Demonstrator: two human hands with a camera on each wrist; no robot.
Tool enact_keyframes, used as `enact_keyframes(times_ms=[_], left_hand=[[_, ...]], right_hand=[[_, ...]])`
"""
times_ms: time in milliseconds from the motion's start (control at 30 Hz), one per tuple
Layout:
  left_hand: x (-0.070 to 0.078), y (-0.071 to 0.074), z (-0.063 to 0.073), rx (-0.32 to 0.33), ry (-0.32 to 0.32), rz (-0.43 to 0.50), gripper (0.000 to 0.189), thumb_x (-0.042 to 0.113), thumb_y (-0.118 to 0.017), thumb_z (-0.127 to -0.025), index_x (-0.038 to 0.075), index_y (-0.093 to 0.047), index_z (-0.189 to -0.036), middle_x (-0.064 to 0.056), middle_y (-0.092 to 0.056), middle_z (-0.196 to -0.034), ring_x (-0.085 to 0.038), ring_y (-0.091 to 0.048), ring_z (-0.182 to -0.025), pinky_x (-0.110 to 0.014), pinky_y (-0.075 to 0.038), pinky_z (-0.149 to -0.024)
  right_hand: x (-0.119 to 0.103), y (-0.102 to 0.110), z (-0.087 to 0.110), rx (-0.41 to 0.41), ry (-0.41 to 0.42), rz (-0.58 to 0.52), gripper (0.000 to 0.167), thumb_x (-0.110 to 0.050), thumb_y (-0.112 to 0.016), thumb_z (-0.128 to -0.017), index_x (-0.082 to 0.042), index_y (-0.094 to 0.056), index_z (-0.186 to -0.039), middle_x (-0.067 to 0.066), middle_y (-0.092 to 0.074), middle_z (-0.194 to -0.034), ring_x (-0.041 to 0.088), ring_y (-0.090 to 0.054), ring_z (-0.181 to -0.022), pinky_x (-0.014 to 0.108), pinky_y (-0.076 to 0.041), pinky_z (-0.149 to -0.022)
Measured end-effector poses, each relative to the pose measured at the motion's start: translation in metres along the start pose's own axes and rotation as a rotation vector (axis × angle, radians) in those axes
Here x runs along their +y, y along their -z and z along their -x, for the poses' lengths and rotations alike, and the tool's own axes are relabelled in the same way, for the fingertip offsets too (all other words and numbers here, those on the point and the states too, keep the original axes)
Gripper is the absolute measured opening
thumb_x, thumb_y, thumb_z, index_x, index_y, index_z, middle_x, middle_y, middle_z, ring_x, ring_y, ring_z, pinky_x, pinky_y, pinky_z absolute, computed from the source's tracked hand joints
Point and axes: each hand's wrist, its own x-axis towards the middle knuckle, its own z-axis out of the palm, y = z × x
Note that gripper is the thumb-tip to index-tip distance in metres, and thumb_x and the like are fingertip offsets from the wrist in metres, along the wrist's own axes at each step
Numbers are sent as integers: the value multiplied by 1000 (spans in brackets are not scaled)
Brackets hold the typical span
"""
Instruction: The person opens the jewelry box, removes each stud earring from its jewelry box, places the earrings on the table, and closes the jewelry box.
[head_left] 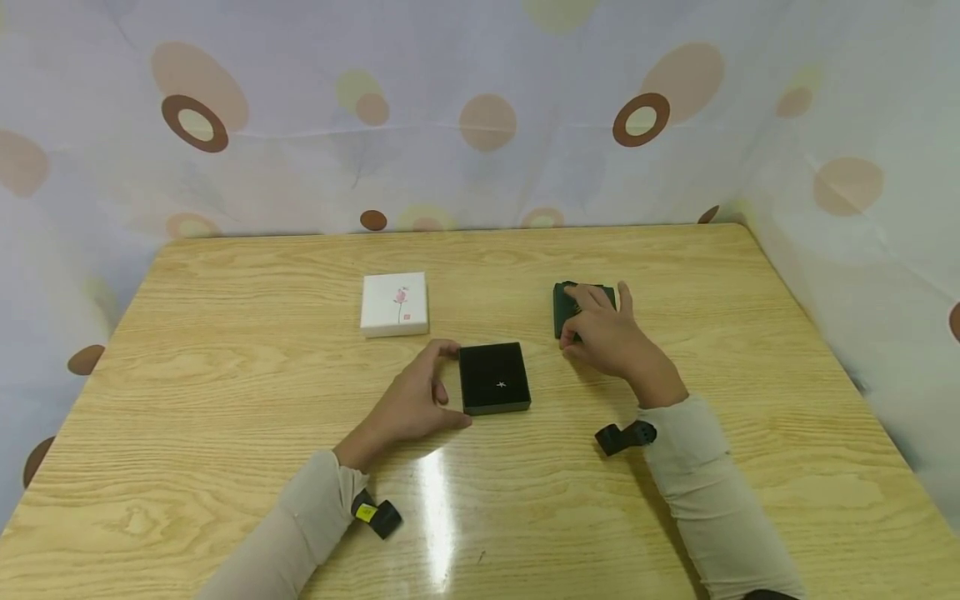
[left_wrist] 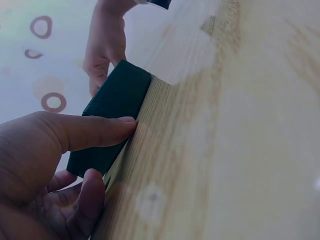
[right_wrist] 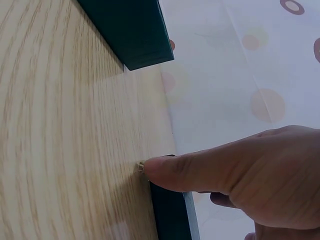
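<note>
A dark green square box (head_left: 491, 363) with a black inside faces up at the middle of the table. On its lining sits a small silver star-shaped piece of jewelry (head_left: 501, 385). My left hand (head_left: 411, 404) holds this box at its left side, thumb at the near corner and index finger at the far one. Over a second dark green piece (head_left: 564, 310), shaped like the box's lid, is my right hand (head_left: 606, 335). Its thumb and index finger pinch a tiny shiny piece of jewelry (right_wrist: 141, 166), mostly hidden behind the thumb tip.
A white box (head_left: 393, 307) with a pink flower on top stands behind my left hand. The wooden table (head_left: 247, 333) ends at a patterned cloth (head_left: 487, 183) at the back. Black wrist cameras hang below both sleeves.
</note>
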Motion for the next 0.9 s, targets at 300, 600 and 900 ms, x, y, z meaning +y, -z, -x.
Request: enact_keyframes(times_ms=[300,600,900], left_hand=[[-1,-3,0,-9,20,25,93,15,-92,-68,17,-39,-145,-4,-57,-84,-14,-53,-73,-29,-45,-71],[-2,-5,-1,2,19,2,92,17,-92,-68,17,-40,-144,-3,-57,-82,-14,-53,-72,-29,-46,-69],[-1,0,0,1,24,-7,92,18,-91,-69,19,-39,-145,-3,-57,-83,-15,-53,-73,-30,-46,-69]], right_hand=[[-7,1,5,42,33,-35,7,-20,-77,-88,-17,-75,-93,19,-37,-157,39,-28,-147,75,-2,-115],[-52,-13,20,189,295,-27,12,-24,-82,-82,-21,-74,-91,13,-50,-147,35,-43,-139,74,-15,-114],[-71,-22,15,185,290,67,13,-28,-83,-82,-22,-77,-91,10,-53,-145,29,-48,-136,72,-20,-115]])
